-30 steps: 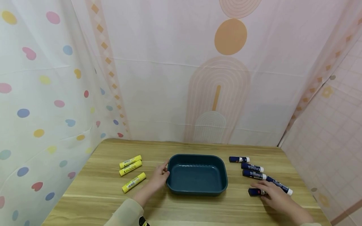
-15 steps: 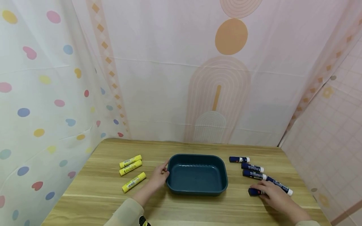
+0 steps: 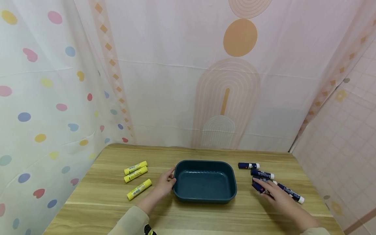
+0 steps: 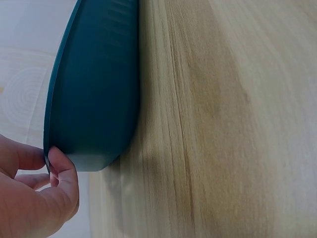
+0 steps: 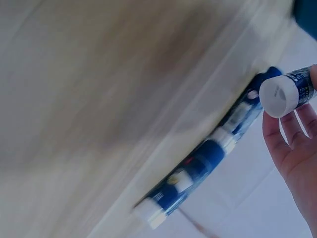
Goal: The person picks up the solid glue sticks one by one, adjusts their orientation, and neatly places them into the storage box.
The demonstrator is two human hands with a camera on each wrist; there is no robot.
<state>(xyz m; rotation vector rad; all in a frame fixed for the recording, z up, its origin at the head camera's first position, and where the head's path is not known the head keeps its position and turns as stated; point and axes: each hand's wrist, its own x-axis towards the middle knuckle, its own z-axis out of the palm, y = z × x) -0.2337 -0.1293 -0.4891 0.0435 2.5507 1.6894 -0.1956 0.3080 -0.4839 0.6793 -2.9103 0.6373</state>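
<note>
free: tabletop [image 3: 244,195] between tray [image 3: 204,186] and navy tubes [image 3: 262,174] | blocking: tray wall [image 4: 94,89]

Teal tray [image 3: 204,184], navy tubes [image 3: 262,174], spotted curtain [image 3: 44,111]

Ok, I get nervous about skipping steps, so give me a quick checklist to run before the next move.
1. Left hand on the tray: ok, it grips the left end.
2. Tray upright: ok, opening faces up.
3. Right hand holding a blue stick: ok.
4. That stick over the tray, if it is going in: not ok, it is off to the tray's right.
5. Grip firm enough to carry it: cannot tell, the pictures do not show pressure.
</note>
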